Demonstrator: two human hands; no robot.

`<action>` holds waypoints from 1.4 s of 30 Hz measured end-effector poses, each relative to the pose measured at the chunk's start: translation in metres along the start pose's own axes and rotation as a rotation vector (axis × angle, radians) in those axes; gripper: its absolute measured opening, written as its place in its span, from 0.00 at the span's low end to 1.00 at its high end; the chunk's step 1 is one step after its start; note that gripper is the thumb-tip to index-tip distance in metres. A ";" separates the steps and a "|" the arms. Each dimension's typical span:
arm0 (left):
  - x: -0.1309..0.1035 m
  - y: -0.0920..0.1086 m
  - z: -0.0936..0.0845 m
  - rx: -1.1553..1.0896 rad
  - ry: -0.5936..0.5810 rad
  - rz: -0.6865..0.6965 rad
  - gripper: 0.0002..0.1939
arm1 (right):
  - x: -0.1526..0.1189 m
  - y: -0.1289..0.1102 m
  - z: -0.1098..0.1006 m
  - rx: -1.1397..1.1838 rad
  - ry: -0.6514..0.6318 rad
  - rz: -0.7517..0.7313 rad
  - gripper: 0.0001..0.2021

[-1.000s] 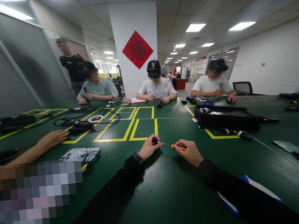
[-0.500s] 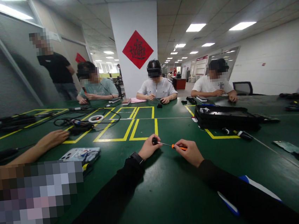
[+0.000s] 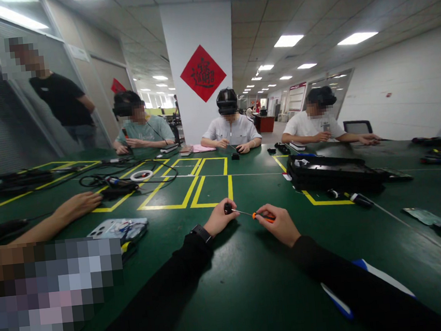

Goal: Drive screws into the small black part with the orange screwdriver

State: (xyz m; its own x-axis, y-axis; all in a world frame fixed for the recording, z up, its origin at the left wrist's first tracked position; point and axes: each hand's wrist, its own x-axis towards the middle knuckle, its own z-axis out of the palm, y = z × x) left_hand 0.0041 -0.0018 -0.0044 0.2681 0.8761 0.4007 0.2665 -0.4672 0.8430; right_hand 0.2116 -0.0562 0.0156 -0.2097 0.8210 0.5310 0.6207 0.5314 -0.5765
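Note:
A small black part (image 3: pixel 228 207) is pinched in my left hand (image 3: pixel 218 219), just above the green table (image 3: pixel 233 299). My right hand (image 3: pixel 283 224) grips the orange and black handle of a screwdriver (image 3: pixel 264 217). Its thin metal shaft points left, and the tip meets or nearly meets the black part; the exact contact is too small to tell. Both hands are near the middle of the view, a short gap apart.
A black tray-like case (image 3: pixel 332 173) lies at the right. Black cables and a white tape roll (image 3: pixel 141 176) are at the left, near another person's hand (image 3: pixel 81 202). A clear bag (image 3: pixel 119 228) lies nearer. Blue and white objects (image 3: pixel 385 277) are beside my right sleeve.
My right fingers have shifted slightly on the screwdriver handle, which looks turned. My left hand stays in place. Across the table, the person at right has stretched an arm outward; the standing person moved left.

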 end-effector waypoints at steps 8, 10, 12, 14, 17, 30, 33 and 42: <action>0.000 0.004 0.000 -0.110 -0.076 -0.026 0.18 | 0.001 0.014 0.007 -0.003 -0.103 -0.064 0.08; -0.001 0.004 0.000 -0.097 -0.077 -0.028 0.19 | 0.002 0.015 0.009 0.002 -0.109 -0.057 0.08; 0.000 0.005 0.000 -0.062 -0.047 -0.023 0.16 | 0.002 0.016 0.011 0.011 -0.116 -0.047 0.08; 0.001 0.004 0.000 -0.032 -0.011 -0.010 0.14 | 0.003 0.015 0.011 0.005 -0.126 -0.041 0.10; 0.001 0.002 0.001 -0.010 0.008 -0.001 0.13 | 0.003 0.015 0.011 -0.034 -0.122 -0.032 0.09; 0.000 0.002 0.001 -0.054 0.029 -0.048 0.14 | 0.001 0.015 0.009 -0.044 -0.127 -0.046 0.07; 0.001 -0.001 0.002 -0.067 -0.006 -0.039 0.14 | 0.002 0.016 0.010 -0.018 -0.135 -0.032 0.07; 0.001 -0.003 0.003 -0.115 -0.031 -0.024 0.13 | 0.003 0.013 0.011 -0.071 -0.144 -0.067 0.10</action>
State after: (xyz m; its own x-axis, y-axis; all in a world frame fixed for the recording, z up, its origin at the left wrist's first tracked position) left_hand 0.0062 0.0006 -0.0075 0.2916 0.8821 0.3699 0.1661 -0.4275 0.8886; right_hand 0.2108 -0.0444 0.0031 -0.3548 0.8086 0.4694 0.6529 0.5737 -0.4946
